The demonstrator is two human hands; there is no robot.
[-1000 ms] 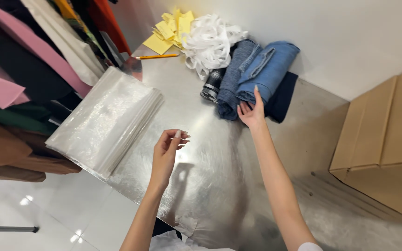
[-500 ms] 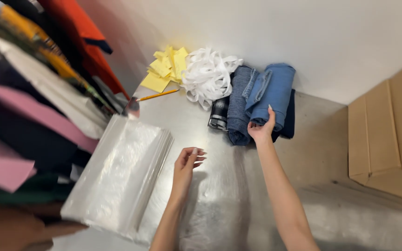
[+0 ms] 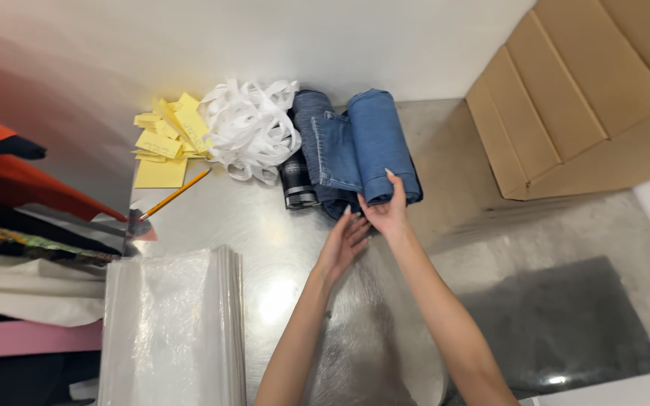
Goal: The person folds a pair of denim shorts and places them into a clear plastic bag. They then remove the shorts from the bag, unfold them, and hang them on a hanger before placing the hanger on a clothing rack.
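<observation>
Shiny steel tabletop [image 3: 265, 225] runs up to a plain white wall, with a flattened cardboard box [image 3: 588, 90] leaning at the right and a dark mat [image 3: 566, 323] on the floor below it. Since a second ago the view has swung toward the far end of the table and both hands have closed in on the folded blue jeans [image 3: 370, 143], which lie against the wall beside a darker pair [image 3: 314, 150] and a small black roll [image 3: 295, 180]. The right hand [image 3: 387, 210], which a moment ago only rested on the near edge of the denim, now has its fingers curled over that edge, pinching the fold. The left hand [image 3: 346, 239] has come up from mid-table with fingers loosely spread, empty, fingertips just short of the jeans' near end; so the jeans look about to be lifted or drawn nearer, still in their place. To the left sit a tangle of white straps [image 3: 253, 128], yellow paper slips [image 3: 163, 146] and a pencil [image 3: 176, 193]. A stack of clear plastic bags [image 3: 171, 331] lies at the near left, beside hanging garments [image 3: 31, 225].
</observation>
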